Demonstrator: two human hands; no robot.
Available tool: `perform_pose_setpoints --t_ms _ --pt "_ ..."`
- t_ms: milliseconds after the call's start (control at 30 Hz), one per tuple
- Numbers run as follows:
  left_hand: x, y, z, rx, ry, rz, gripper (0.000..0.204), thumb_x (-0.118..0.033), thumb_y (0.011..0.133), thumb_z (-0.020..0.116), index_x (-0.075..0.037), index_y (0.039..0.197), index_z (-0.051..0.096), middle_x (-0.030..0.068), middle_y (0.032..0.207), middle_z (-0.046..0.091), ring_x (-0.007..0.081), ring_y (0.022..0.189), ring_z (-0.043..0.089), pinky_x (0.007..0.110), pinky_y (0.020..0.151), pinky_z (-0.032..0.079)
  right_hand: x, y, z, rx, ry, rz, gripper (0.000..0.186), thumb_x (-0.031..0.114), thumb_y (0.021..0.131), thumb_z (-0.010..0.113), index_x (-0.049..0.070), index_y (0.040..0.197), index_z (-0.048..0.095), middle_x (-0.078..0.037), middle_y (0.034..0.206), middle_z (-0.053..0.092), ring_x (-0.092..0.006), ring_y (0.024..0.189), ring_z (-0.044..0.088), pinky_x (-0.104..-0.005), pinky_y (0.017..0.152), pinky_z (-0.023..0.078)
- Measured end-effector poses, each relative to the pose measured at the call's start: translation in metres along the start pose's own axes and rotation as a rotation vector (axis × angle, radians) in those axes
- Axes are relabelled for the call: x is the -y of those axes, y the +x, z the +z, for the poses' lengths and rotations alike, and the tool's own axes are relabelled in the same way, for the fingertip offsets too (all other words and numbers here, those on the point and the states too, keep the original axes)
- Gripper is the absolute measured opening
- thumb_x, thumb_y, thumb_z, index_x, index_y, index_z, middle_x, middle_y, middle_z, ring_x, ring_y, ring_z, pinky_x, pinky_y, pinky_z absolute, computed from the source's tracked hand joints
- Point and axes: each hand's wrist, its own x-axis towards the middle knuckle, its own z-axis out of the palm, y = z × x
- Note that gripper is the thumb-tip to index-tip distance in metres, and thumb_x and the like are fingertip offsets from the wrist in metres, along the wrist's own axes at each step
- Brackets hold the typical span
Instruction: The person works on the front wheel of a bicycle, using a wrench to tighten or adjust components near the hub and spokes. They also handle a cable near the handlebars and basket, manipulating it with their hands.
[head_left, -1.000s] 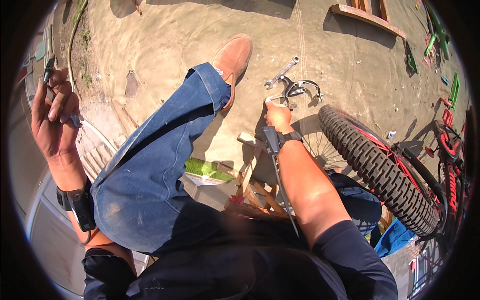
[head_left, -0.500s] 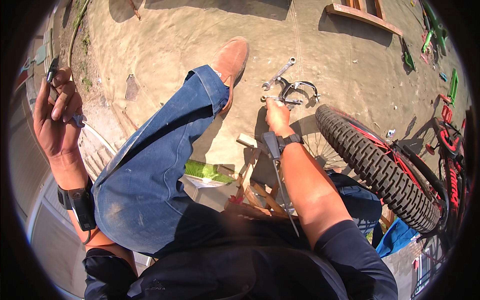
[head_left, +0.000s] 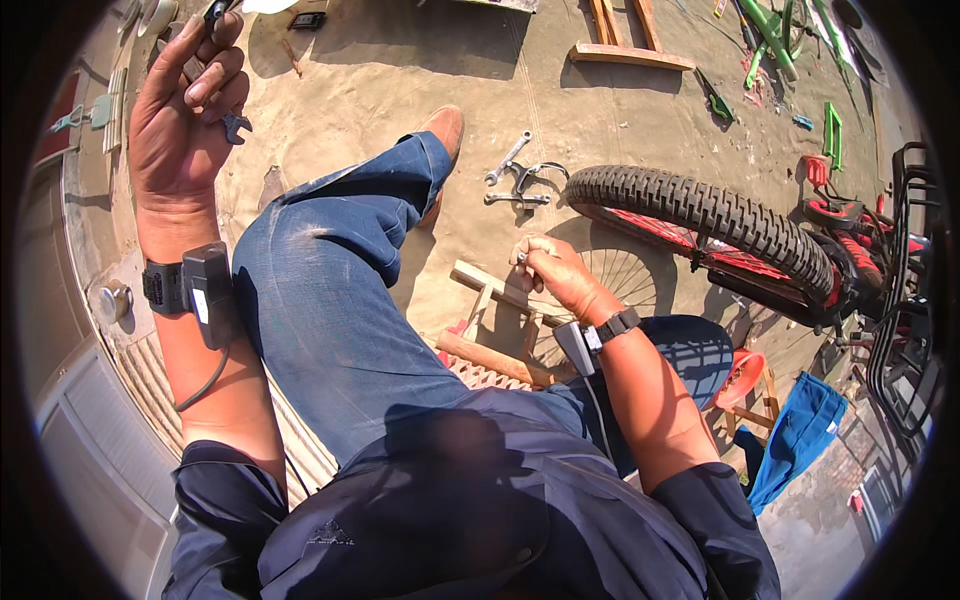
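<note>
Raised at the upper left, my left hand is closed round a wrench whose open-end jaw sticks out below the fingers. A small black piece shows at its fingertips; its kind is unclear. My right hand is closed in a pinch above the ground, in front of my knees. A tiny metallic end peeks out between thumb and finger, too small to name. Beyond it on the ground lie a combination wrench, a black-and-silver bicycle brake caliper and a second wrench.
A bicycle's knobby tyre stands close on the right, attached to a red and black bicycle. Below my right hand is a low wooden stool frame. Blue cloth hangs at the lower right. Green frame parts lie far right.
My right hand has lifted from the tools on the ground and come back toward me, fingers pinched. My left hand still grips the wrench. The whole view has shifted.
</note>
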Motion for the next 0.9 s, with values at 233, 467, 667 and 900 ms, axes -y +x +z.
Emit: perform_pose_setpoints --t_ms 233,467,667,900 --pt "0.051 -0.046 0.116 0.045 0.048 -0.093 0.021 -0.012 0.092 0.062 -0.001 0.109 0.061 0.0116 0.093 0.068 0.0037 0.059 0.045 0.017 0.048 0.033 0.014 -0.109 -0.027 -0.132 0.042 -0.131 0.019 0.018 0.091 0.046 0.006 0.096 0.061 0.001 0.077 0.059 -0.006 0.061 0.056 -0.0194 0.053 0.041" --pt "0.143 -0.088 0.219 0.149 0.22 -0.523 0.015 -0.015 0.09 0.065 -0.004 0.099 0.061 0.0059 0.087 0.067 0.0043 0.052 0.044 0.019 0.045 0.032 0.015 -0.197 -0.049 -0.329 0.288 -0.368 0.02 0.014 0.091 0.045 0.003 0.101 0.058 -0.002 0.081 0.059 -0.007 0.066 0.055 -0.0202 0.056 0.04" --pt "0.225 -0.109 0.273 0.27 0.346 -0.765 0.014 -0.017 0.088 0.067 -0.007 0.096 0.062 0.0023 0.081 0.063 0.0039 0.054 0.046 0.018 0.045 0.032 -0.006 -0.237 -0.057 -0.375 0.554 -0.57 0.03 0.028 0.094 0.057 0.003 0.112 0.057 -0.003 0.09 0.058 -0.0093 0.068 0.058 -0.0192 0.054 0.041" --pt "0.276 -0.114 0.318 0.542 0.506 -0.754 0.019 -0.023 0.09 0.066 -0.004 0.087 0.064 0.0003 0.069 0.056 0.0062 0.05 0.045 0.021 0.043 0.031 -0.034 -0.275 -0.066 -0.541 0.589 -0.645 0.019 0.024 0.096 0.062 0.008 0.106 0.059 0.002 0.082 0.059 -0.0061 0.061 0.054 -0.0168 0.05 0.038"
